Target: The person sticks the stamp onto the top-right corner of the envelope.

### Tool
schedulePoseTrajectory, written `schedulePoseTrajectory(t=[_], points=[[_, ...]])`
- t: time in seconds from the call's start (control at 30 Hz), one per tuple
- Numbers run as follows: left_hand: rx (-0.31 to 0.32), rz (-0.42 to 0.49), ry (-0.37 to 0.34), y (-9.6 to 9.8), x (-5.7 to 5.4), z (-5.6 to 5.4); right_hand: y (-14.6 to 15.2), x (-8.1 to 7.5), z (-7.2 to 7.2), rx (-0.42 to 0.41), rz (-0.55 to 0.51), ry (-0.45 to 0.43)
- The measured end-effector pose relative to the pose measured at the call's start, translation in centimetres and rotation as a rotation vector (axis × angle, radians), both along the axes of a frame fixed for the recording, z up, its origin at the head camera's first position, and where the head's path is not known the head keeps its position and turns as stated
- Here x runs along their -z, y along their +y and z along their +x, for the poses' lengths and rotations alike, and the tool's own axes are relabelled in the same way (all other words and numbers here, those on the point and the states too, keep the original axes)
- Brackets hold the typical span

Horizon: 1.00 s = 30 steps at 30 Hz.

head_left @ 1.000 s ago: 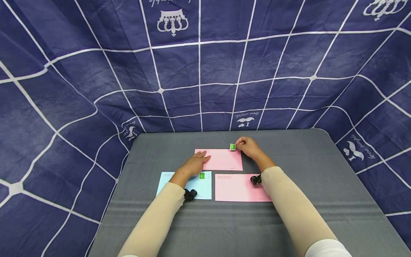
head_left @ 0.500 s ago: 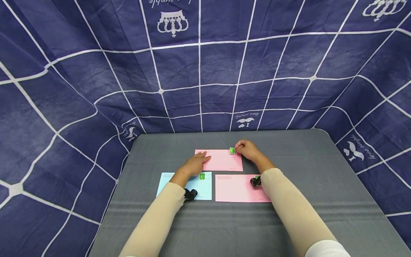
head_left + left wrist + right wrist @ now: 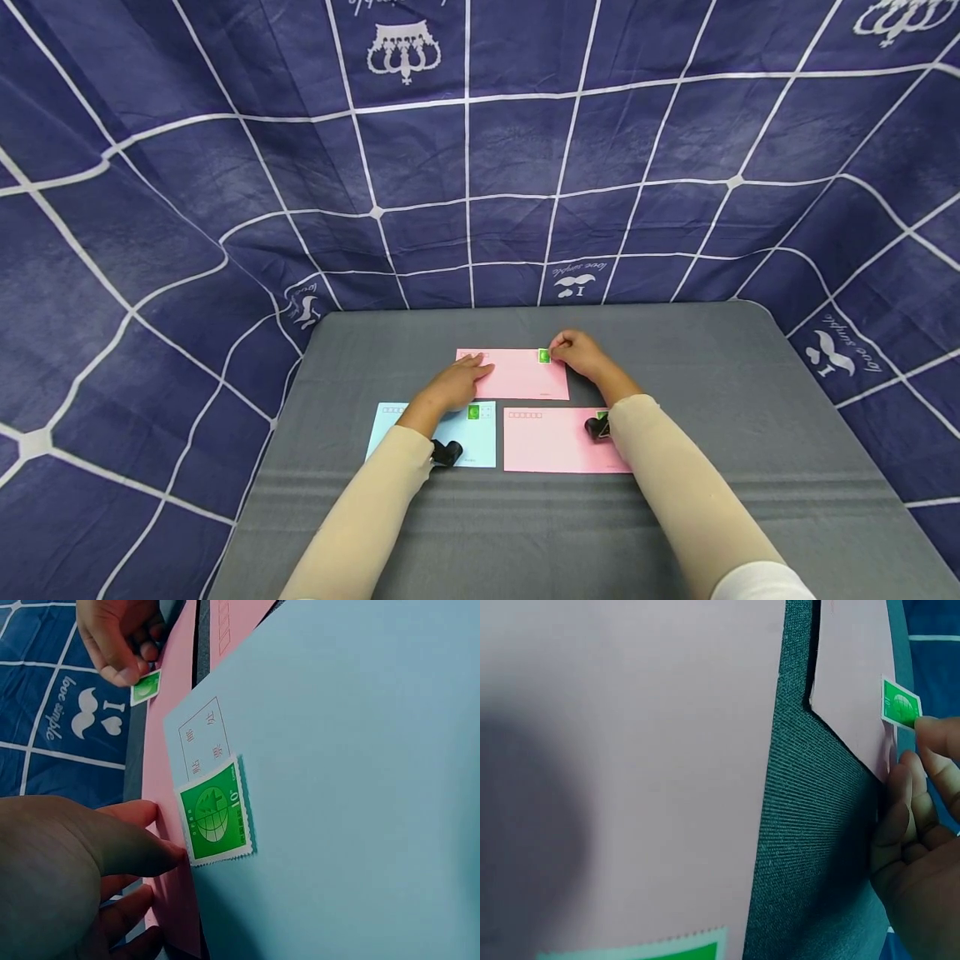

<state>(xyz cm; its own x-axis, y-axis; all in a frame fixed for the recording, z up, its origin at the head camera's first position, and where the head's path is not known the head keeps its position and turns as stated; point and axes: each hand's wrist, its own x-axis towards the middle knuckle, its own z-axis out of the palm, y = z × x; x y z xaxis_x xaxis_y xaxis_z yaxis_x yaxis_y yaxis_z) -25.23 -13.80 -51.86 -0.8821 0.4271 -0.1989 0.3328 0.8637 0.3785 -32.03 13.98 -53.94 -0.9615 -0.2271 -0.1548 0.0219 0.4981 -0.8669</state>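
Observation:
A small green postage stamp with a white edge (image 3: 544, 356) is at the upper right corner of the far pink envelope (image 3: 517, 379). My right hand (image 3: 577, 352) pinches that stamp by its edge between thumb and fingertip; the right wrist view shows the stamp (image 3: 900, 703) tilted at the envelope's edge. With fingers spread, my left hand (image 3: 453, 383) rests on the left end of the same envelope. Beneath my left wrist lies a light blue envelope (image 3: 476, 442), bearing another green stamp (image 3: 216, 814) by its printed corner box.
Nearer on the right lies a larger pink envelope (image 3: 555, 442), its green stamp (image 3: 602, 413) partly hidden by the black wrist camera (image 3: 597, 427). All lie on a grey cloth-covered table (image 3: 525, 533). A blue curtain with white lines (image 3: 510, 150) rises behind the table.
My right hand has brought the stamp slightly toward me, from overhanging the far envelope's top edge to within its upper right corner. My left hand stays in place.

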Motion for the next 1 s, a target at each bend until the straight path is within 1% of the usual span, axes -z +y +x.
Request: schedulePoseTrajectory(t=[0.27, 0.43, 0.5, 0.7, 0.83, 1.0], points=[[0.004, 0.014, -0.009, -0.05, -0.40, -0.03, -0.23, -0.09, -0.09, 0.005, 0.012, 0.001], [-0.005, 0.015, -0.004, -0.14, -0.32, -0.09, -0.36, 0.05, -0.24, 0.017, 0.027, 0.005], [-0.006, 0.002, -0.002, -0.13, -0.31, -0.11, -0.37, 0.05, -0.26, 0.017, 0.037, 0.011], [0.013, -0.002, -0.008, 0.21, -0.34, -0.17, -0.27, -0.36, 0.19, 0.044, 0.083, 0.031], [-0.008, 0.003, -0.032, 0.25, -0.12, -0.03, -0.36, -0.28, 0.42, 0.047, 0.117, 0.035], [-0.028, 0.013, -0.029, 0.05, 0.09, 0.13, -0.63, 0.30, 0.26, 0.052, 0.130, 0.059]])
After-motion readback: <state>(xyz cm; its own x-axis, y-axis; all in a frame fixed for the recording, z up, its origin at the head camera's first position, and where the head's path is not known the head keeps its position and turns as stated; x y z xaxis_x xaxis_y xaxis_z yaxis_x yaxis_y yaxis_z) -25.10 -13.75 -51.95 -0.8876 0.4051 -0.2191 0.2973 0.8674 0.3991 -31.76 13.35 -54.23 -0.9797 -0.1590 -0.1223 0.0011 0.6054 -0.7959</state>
